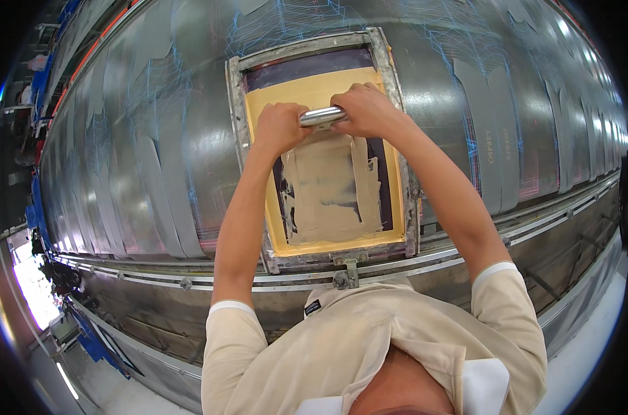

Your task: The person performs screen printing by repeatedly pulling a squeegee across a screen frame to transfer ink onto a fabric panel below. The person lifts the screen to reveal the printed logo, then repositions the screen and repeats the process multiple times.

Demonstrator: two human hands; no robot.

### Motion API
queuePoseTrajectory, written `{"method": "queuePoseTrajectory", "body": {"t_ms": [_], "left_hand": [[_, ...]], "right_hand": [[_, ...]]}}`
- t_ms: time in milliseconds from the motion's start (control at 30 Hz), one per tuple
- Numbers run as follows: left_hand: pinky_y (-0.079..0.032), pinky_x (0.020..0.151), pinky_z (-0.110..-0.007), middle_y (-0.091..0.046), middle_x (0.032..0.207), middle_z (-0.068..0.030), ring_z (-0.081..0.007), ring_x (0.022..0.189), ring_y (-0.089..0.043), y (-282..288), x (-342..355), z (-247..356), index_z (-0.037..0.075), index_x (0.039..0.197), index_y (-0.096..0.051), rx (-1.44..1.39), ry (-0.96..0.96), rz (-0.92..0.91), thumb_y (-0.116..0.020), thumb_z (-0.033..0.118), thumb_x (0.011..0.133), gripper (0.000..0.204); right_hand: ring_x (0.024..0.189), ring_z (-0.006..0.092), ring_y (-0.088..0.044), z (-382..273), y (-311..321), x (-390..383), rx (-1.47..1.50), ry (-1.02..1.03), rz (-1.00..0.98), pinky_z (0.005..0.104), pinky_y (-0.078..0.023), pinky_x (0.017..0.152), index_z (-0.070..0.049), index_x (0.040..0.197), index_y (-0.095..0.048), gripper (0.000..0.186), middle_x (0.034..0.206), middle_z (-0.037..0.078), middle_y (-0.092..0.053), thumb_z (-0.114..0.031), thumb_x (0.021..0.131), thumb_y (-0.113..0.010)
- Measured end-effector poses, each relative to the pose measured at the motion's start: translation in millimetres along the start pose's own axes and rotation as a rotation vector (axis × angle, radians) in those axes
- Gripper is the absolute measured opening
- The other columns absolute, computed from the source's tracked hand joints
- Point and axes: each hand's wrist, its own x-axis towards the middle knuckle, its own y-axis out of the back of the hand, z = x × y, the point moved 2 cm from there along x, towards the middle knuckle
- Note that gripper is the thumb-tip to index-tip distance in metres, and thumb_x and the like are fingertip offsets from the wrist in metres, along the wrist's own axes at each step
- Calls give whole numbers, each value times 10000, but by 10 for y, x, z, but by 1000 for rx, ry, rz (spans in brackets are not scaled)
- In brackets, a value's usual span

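Observation:
My left hand (281, 126) and my right hand (361, 111) grip a metal-handled squeegee (319, 116) near the far end of a screen printing frame (234, 104). The frame has scuffed metal sides, yellow borders and dark purple areas. Thick beige-grey paste (328, 194) is spread over its middle below the squeegee, with uneven edges and darker patches showing through. My fingertips are partly hidden, and so is the squeegee's blade.
A long printing table (168, 131) carries rows of grey pieces (476, 124) with blue and pink marks to both sides. A metal rail (203, 280) with clamps (343, 277) runs along the near edge. Blue metal fittings (99, 342) stand at the left.

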Motion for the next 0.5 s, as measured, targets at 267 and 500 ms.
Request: {"method": "queuePoseTrajectory", "body": {"t_ms": [267,500], "left_hand": [[-472,755,-430,-714,832,-88,-331,786,-663,-360,-710,172,131,870,-761,-47,-109,123,-835,219,698,207],[-426,771,-391,-693,837,-15,-256,780,-651,-638,-1713,605,154,863,-727,-16,-153,126,-816,149,696,190]], "right_hand": [[988,311,-658,-237,-623,-419,-168,34,19,430,-461,949,-104,916,-731,229,884,119,-715,-223,736,-809],[989,276,-666,-558,-1068,-1373,-69,97,70,411,-451,960,-108,876,-725,196,847,97,-712,-229,745,-805]]}}
